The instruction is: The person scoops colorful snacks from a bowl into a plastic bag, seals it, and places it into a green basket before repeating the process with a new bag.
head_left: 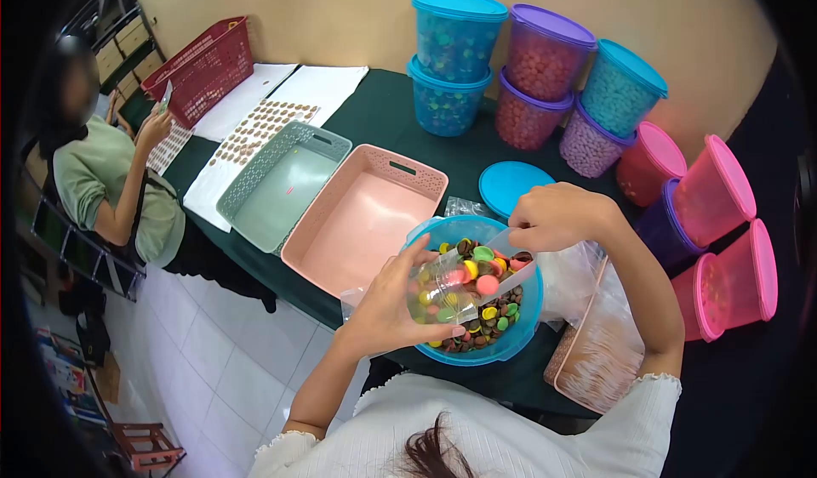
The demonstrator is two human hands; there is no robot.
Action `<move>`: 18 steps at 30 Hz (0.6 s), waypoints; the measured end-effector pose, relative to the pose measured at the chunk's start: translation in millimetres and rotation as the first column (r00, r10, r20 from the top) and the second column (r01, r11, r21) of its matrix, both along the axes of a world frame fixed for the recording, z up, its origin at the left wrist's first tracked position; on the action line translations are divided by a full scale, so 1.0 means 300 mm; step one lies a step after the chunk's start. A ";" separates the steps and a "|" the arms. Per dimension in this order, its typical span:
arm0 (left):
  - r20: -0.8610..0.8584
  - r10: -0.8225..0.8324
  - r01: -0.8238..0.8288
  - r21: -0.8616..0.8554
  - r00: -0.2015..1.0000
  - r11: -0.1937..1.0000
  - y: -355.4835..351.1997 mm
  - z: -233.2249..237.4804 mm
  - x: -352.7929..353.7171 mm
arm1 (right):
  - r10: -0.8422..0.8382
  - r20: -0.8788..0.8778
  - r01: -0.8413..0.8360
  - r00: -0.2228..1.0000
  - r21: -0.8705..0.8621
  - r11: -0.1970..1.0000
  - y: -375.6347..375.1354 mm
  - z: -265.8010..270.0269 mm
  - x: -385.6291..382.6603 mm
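Note:
A blue tub (534, 325) stands in front of me, filled with colourful button-shaped candies (494, 329) in brown, green, yellow and pink. Over it, my left hand (383, 306) is wrapped round a transparent plastic bag (438, 295) with some candies inside. My right hand (562, 216) grips a translucent scoop (502, 241), tilted down toward the bag's mouth. Several candies lie on the scoop at the opening, among them a pink one (488, 285). The scoop's handle is hidden in my right fist.
Left of the tub are a pink basket (294, 248) and a green basket (225, 202). A blue lid (515, 187) lies behind it; stacked lidded tubs (459, 40) line the wall. A basket of plastic bags (596, 367) sits right. Another person (119, 180) stands at far left.

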State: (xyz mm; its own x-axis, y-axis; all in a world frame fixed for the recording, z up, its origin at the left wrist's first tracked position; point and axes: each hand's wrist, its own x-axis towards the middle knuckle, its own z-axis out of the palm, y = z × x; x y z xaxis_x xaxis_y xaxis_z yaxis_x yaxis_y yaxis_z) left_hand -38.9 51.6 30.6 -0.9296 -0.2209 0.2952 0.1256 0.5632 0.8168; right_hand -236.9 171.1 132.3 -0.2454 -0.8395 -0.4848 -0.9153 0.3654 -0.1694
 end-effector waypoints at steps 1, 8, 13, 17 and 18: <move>0.017 -0.024 0.024 -0.007 1.000 1.000 -0.003 0.000 -0.008 | 0.002 -0.040 -0.001 0.999 0.022 1.000 0.000 0.005 0.009; 0.052 -0.173 0.175 -0.033 0.984 0.984 -0.044 -0.026 -0.079 | -0.108 -0.028 0.109 0.994 0.035 0.993 -0.005 -0.036 0.032; 0.119 -0.194 0.200 -0.043 0.974 0.979 -0.068 -0.036 -0.105 | -0.070 -0.342 -0.001 0.937 -0.203 0.979 0.002 -0.096 0.109; 0.100 -0.251 0.252 0.000 0.963 0.968 -0.095 -0.049 -0.109 | -0.173 -0.404 0.066 0.898 -0.265 0.962 -0.006 -0.071 0.187; 0.090 -0.255 0.258 -0.024 0.963 0.966 -0.103 -0.054 -0.111 | -0.193 -0.461 0.099 0.866 -0.221 0.970 -0.016 -0.049 0.206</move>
